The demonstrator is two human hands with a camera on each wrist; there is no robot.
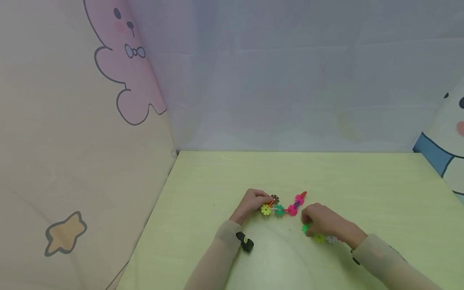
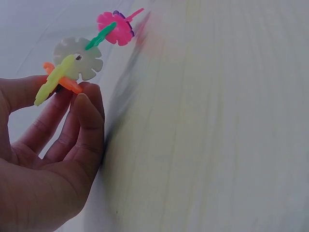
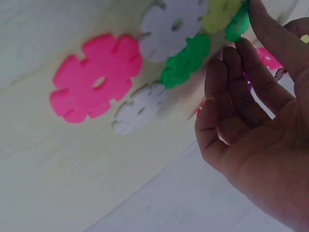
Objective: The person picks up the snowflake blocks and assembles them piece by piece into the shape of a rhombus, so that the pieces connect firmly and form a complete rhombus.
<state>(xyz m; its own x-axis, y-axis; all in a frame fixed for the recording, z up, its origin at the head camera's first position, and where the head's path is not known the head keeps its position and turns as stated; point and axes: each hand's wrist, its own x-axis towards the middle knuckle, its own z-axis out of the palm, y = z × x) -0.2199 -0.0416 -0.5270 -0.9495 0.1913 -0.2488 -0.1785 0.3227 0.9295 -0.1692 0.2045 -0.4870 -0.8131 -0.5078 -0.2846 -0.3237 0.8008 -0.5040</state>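
My left hand (image 1: 253, 201) pinches an end of a linked chain of plastic snowflake discs. In the left wrist view its fingertips are at an orange snowflake disc (image 2: 70, 83), joined by a yellow disc (image 2: 54, 81) and a pale disc (image 2: 87, 63). Farther along come a green disc (image 1: 279, 210) and pink discs (image 1: 292, 210). To the right, my right hand (image 1: 322, 221) pinches a green snowflake disc (image 3: 237, 25) between thumb and finger. Beside it are a yellow disc (image 3: 222, 14), white discs (image 3: 161, 34), another green disc and a pink disc (image 3: 99, 79); whether all are joined cannot be told.
The pale yellow-green table (image 1: 203, 177) carries both groups of discs. A grey-white cloth wall (image 1: 290, 80) stands behind it, and a cream wall (image 1: 90, 161) with printed figures runs along the left. A printed wall (image 1: 440, 157) borders the right.
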